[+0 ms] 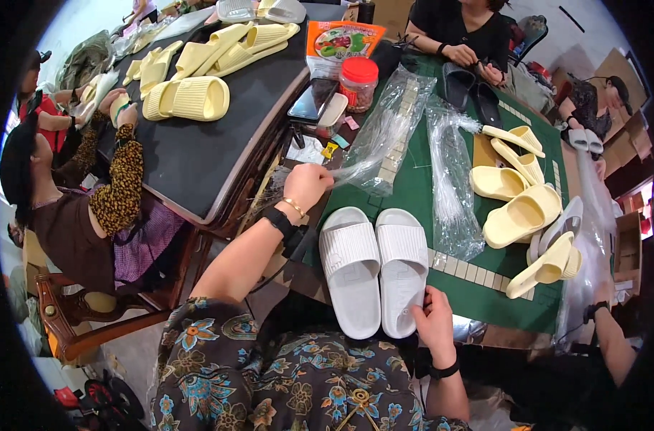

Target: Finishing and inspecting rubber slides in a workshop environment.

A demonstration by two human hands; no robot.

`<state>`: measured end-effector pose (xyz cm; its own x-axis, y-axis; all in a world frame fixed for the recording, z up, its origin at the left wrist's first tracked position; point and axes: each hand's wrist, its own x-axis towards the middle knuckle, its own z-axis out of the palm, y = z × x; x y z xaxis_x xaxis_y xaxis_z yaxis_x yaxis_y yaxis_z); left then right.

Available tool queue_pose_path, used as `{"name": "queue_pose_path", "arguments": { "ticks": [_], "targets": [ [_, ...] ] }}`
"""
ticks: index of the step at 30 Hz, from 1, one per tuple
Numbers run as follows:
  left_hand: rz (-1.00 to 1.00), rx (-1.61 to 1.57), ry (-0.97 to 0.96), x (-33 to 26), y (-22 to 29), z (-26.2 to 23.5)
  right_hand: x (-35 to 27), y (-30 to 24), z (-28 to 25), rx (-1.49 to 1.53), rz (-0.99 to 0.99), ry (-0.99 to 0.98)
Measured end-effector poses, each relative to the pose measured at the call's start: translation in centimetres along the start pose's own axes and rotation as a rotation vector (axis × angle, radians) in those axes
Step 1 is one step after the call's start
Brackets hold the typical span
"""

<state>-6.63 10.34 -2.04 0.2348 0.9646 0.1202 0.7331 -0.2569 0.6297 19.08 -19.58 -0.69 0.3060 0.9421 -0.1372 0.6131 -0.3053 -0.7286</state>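
Note:
A pair of white ribbed slide slippers lies side by side in front of me at the table's near edge, toes pointing away. My right hand [434, 320] grips the heel edge of the right white slipper [402, 287], thumb over its footbed. The left white slipper [353, 294] rests against it, touched by neither hand. Beyond them, to the left, my left hand [310, 189] is closed in a pinch at the near end of a clear plastic bag [395, 133]. A second clear bag [449, 179] of thin translucent strands lies to its right.
Several cream slippers [522, 215] lie on the green table [384, 205] at right; more cream slippers [192, 99] are on the dark table [170, 154] at left. A red-lidded jar [358, 82] and a phone [314, 99] stand between. Other people work around both tables.

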Motion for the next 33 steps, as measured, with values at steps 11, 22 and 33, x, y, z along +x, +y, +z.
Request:
{"name": "queue_pose_path", "arguments": {
  "ticks": [11,22,33],
  "targets": [
    [-0.047,-0.343,0.171,0.3,1.3,-5.0,0.0,0.1,0.2,-0.029,0.012,-0.019],
    [0.335,-0.385,0.571,-2.3,6.6,-9.7,1.1,-1.4,-1.4,0.137,-0.096,0.069],
    [1.023,0.068,0.090,-14.0,10.1,-2.3,1.3,-7.5,1.2,0.297,-0.315,0.026]
  ]
}}
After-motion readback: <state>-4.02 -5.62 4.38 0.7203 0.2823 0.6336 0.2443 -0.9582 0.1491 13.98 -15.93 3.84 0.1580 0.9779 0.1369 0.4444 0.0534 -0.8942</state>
